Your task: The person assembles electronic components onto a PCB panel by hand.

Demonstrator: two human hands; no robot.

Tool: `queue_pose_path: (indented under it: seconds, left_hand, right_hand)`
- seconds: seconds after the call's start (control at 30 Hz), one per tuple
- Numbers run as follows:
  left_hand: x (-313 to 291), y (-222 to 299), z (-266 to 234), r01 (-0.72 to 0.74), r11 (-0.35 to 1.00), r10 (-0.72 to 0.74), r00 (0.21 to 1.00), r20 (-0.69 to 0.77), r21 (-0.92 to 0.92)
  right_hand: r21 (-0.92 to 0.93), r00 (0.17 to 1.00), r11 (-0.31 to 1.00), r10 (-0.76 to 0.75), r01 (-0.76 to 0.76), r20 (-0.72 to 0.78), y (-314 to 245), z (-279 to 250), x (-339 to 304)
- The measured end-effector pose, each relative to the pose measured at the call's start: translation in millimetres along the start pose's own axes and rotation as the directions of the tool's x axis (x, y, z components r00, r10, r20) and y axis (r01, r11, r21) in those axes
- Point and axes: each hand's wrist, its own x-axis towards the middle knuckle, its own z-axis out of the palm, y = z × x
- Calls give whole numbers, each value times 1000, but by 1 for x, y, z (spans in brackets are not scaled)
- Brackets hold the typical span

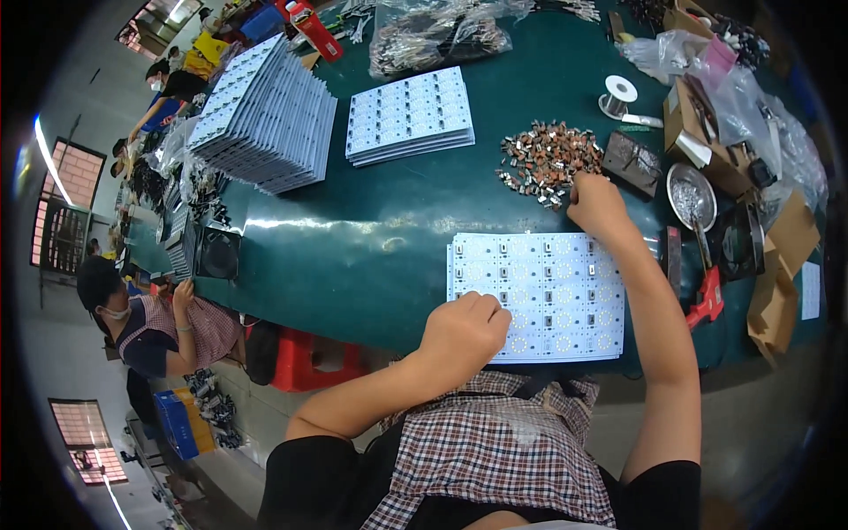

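Note:
A white circuit board panel [579, 305] lies on a small stack of like panels in front of me. Rings of pads and rows of small dark-and-silver parts cover its face. My left hand [468, 329] rests on the panel's left side with its fingers curled; what they hold, if anything, is hidden. At the near right edge of a heap of small brown-and-silver electronic components [548, 157] is my right hand [597, 207]. Its fingers are drawn together and pointing into the heap, and their tips are too small to make out.
A tall stack of panels [265, 119] and a low stack [411, 119] stand at the back left. Rightward are a metal block [632, 163], a solder spool [618, 95], a metal dish [692, 196], a red-handled tool [707, 299] and cardboard boxes [777, 283]. A co-worker [159, 318] sits left.

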Motion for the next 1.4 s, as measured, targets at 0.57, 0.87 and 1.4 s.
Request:
queue_pose_path:
  seconds: [0.57,0.87,1.4]
  left_hand:
    - [3,-19,-2,-93,992,89,995,-47,-89]
    - [11,-27,-12,46,980,-47,999,2,-192]
    - [132,-135,43,107,987,-105,994,21,-116]
  right_hand:
    - [109,988,994,-8,25,-153,7,-3,2]
    - [418,956,898,-7,134,-293,4,-22,-3]
    - [891,982,413,70,-189,175,-6,-74,-120]
